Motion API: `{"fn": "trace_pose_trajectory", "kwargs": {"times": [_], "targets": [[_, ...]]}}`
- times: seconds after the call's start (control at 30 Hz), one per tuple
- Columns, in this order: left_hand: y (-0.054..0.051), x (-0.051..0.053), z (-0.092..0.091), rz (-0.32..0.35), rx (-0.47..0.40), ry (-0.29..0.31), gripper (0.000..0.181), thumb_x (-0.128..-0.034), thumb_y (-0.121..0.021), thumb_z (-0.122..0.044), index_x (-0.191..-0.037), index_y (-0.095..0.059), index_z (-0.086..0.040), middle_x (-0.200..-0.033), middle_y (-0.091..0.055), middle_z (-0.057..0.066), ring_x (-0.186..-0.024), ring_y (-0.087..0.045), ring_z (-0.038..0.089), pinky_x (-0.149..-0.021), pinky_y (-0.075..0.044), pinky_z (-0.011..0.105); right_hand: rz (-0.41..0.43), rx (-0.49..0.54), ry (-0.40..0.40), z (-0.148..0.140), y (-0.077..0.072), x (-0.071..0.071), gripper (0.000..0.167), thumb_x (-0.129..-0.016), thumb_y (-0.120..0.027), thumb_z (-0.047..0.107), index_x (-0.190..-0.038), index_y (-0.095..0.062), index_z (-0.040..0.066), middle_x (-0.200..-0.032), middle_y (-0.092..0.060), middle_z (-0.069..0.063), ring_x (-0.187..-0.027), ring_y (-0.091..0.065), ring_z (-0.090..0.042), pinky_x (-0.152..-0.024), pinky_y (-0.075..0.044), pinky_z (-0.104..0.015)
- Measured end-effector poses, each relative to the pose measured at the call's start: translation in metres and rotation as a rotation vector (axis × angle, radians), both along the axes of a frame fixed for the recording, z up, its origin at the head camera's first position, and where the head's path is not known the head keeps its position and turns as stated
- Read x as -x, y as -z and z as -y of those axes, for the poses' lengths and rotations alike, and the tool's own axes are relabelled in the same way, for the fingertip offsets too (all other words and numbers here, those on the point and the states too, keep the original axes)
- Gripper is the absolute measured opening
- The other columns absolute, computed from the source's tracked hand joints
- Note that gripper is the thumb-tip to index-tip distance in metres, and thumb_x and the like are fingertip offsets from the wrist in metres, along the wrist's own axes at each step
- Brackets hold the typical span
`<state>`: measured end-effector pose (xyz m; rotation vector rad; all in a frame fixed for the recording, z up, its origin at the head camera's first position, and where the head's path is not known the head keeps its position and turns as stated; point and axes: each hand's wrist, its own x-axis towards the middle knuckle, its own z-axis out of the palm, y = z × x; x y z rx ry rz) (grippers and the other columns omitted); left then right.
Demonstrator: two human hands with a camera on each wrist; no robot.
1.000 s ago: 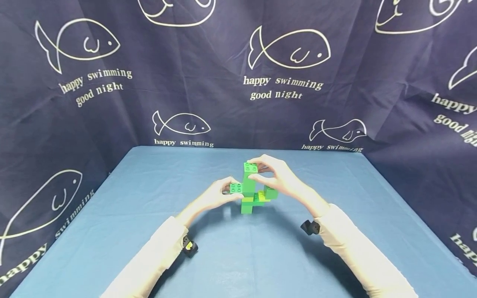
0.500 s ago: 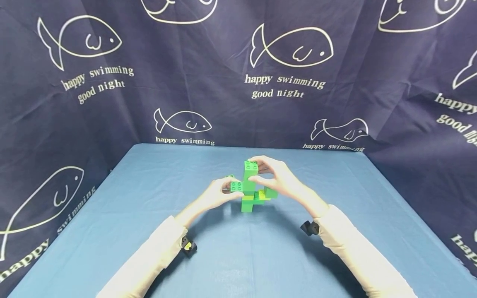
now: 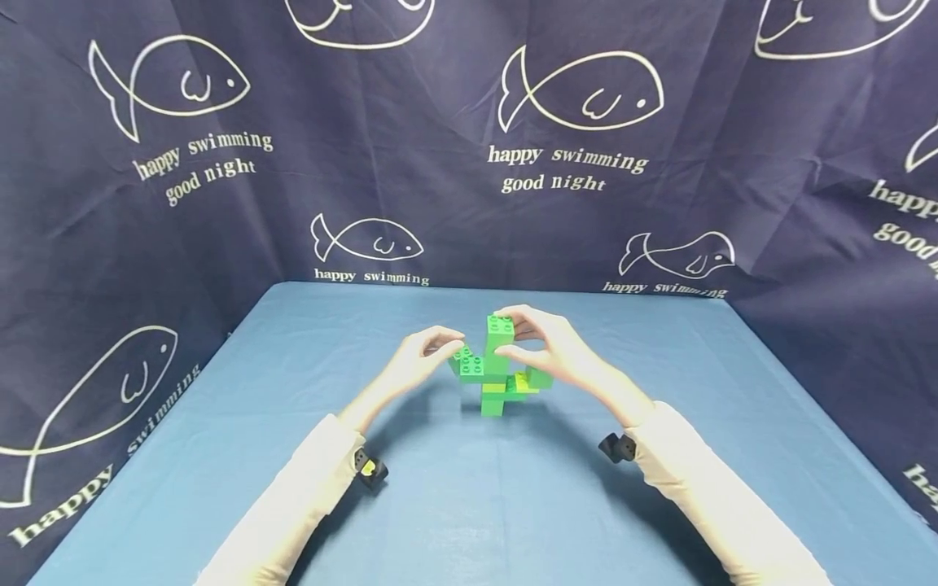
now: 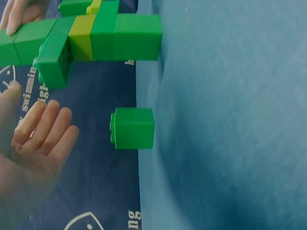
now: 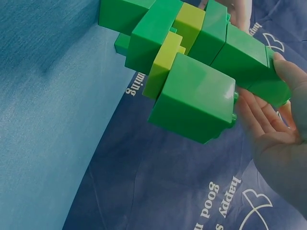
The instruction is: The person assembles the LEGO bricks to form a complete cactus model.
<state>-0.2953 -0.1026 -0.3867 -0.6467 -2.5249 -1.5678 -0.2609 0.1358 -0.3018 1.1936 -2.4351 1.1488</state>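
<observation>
A branching tower of green and lime toy building bricks [image 3: 493, 387] stands upright on the blue cloth. My right hand [image 3: 553, 350] grips its top bricks [image 5: 261, 79] between thumb and fingers. On the tower's left side a green brick [image 3: 472, 368] sticks out, studs up. Just left of it is my left hand [image 3: 414, 362], holding nothing; in the left wrist view its fingers [image 4: 45, 122] are extended, apart from the bricks. A separate green brick [image 4: 134, 128] stands on the cloth near the tower. On the tower's right side, a lime brick [image 5: 165, 64] bears a larger green brick [image 5: 196, 96].
Blue cloth [image 3: 469, 505] covers the table around the tower. Dark blue curtains [image 3: 454, 122] with white fish drawings hang behind it and at both sides. Each wrist carries a small black camera [image 3: 370, 470].
My left hand has let go of the green side brick and drawn back up and left, showing the separate brick behind. The right hand keeps its grip on the tower top.
</observation>
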Motion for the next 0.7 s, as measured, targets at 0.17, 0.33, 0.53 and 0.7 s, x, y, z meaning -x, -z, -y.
{"fn": "trace_pose_trajectory", "kwargs": {"times": [0.17, 0.33, 0.53, 0.7], "targets": [[0.009, 0.015, 0.006, -0.047, -0.037, -0.040, 0.027, -0.0889, -0.065, -0.021, -0.110, -0.065, -0.004, -0.110, -0.068, 0.013, -0.102, -0.064, 0.024, -0.090, -0.052, 0.032, 0.004, 0.001, -0.004, 0.000, -0.002, 0.000, 0.043, -0.079, -0.073, 0.003, -0.118, -0.056, -0.004, -0.101, -0.066, -0.015, -0.089, -0.065, -0.029, -0.086, -0.053, -0.042], [0.016, 0.022, 0.007, -0.058, -0.037, -0.049, 0.029, -0.0856, -0.068, -0.016, -0.109, -0.064, 0.000, -0.109, -0.067, 0.018, -0.103, -0.063, 0.028, -0.091, -0.052, 0.035, 0.005, 0.000, -0.009, 0.000, -0.001, -0.001, 0.042, -0.079, -0.072, 0.002, -0.118, -0.055, -0.005, -0.099, -0.066, -0.015, -0.088, -0.066, -0.030, -0.085, -0.053, -0.044], [0.022, 0.031, 0.005, -0.051, -0.006, -0.077, 0.035, -0.0827, -0.071, -0.014, -0.112, -0.061, 0.002, -0.112, -0.064, 0.022, -0.106, -0.061, 0.035, -0.093, -0.050, 0.044, 0.017, 0.003, -0.008, 0.000, 0.002, 0.003, 0.043, -0.079, -0.073, 0.002, -0.118, -0.056, -0.004, -0.099, -0.066, -0.015, -0.089, -0.066, -0.029, -0.086, -0.053, -0.044], [0.024, 0.039, 0.004, -0.051, 0.041, -0.103, 0.038, -0.0811, -0.073, -0.015, -0.113, -0.060, 0.002, -0.113, -0.063, 0.022, -0.104, -0.062, 0.033, -0.092, -0.050, 0.043, 0.009, 0.016, -0.009, -0.004, 0.020, 0.020, 0.047, -0.078, -0.074, 0.006, -0.121, -0.055, 0.000, -0.102, -0.066, -0.013, -0.089, -0.066, -0.027, -0.086, -0.053, -0.042]]}}
